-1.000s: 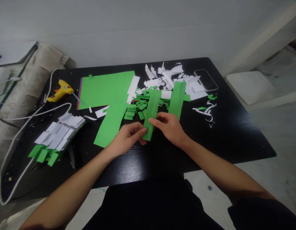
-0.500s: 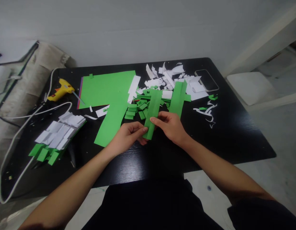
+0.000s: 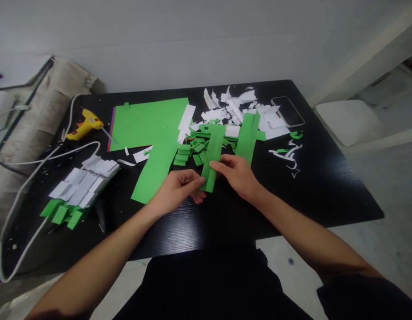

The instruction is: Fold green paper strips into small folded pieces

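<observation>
A long folded green paper strip (image 3: 213, 153) lies lengthwise on the black table (image 3: 326, 186), its near end between both hands. My left hand (image 3: 177, 189) pinches that near end from the left, fingers curled. My right hand (image 3: 237, 174) grips the strip a little farther up from the right, thumb on top. A second folded green strip (image 3: 247, 137) lies just right of it, untouched.
A large green sheet (image 3: 146, 122) and a cut green piece (image 3: 154, 171) lie left of the hands. Small green pieces (image 3: 189, 151) and white scraps (image 3: 232, 109) litter the middle. A yellow glue gun (image 3: 84, 125) with white cable, a stack of white-and-green pieces (image 3: 79, 186) and a phone (image 3: 287, 111) also lie here.
My right hand's thumb has slid slightly up the strip; the strip and my left hand have barely moved.
</observation>
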### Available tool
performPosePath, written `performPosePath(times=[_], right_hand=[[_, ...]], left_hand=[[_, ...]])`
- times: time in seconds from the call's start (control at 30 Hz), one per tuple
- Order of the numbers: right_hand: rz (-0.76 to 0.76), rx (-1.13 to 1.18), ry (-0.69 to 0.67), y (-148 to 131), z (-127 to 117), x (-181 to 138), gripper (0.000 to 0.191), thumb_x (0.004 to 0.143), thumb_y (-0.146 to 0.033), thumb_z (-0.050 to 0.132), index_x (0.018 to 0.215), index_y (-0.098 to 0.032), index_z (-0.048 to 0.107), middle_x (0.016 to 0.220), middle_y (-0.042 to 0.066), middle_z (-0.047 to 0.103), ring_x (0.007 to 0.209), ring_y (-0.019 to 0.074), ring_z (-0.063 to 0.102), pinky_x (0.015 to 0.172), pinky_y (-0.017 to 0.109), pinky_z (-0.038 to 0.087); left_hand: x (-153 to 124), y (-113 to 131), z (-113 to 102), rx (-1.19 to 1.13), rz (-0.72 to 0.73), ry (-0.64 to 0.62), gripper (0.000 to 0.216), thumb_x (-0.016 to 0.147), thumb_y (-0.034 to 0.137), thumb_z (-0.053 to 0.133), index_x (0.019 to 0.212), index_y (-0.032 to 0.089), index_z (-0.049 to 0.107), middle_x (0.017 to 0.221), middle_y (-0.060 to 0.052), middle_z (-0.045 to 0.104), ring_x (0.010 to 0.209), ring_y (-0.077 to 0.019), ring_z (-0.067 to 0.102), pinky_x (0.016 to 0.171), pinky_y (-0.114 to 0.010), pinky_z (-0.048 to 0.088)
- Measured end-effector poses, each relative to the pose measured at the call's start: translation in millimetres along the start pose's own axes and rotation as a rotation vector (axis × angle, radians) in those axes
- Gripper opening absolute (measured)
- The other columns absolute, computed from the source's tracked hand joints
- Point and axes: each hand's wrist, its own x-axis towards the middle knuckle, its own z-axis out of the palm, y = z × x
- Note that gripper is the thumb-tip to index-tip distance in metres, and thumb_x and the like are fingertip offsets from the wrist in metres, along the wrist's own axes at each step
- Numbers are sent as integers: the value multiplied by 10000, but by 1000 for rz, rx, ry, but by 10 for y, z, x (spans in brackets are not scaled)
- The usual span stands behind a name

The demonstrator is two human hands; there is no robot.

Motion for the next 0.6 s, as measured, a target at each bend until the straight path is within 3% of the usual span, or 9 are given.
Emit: performPosePath(times=[0.3, 0.6], right_hand=[[41, 105, 23, 18, -17, 20, 336, 734, -488, 879, 769, -182, 744, 734, 12, 731, 655, 147, 654, 650, 286, 572], [-42, -6, 40, 13, -36, 14, 334, 777, -509, 841, 778, -194, 731, 728, 9, 721, 656, 159, 653, 642, 300, 570]], left_hand=[[2, 0, -21, 47, 51, -66, 366, 1002, 437, 616, 773, 152, 628, 669, -37, 732, 551, -126, 683, 564, -245, 567], [-2, 3, -42, 143, 90, -86, 354, 1028, 427, 562, 786, 171, 589, 677, -17, 703, 575, -117, 654, 588, -243, 549]])
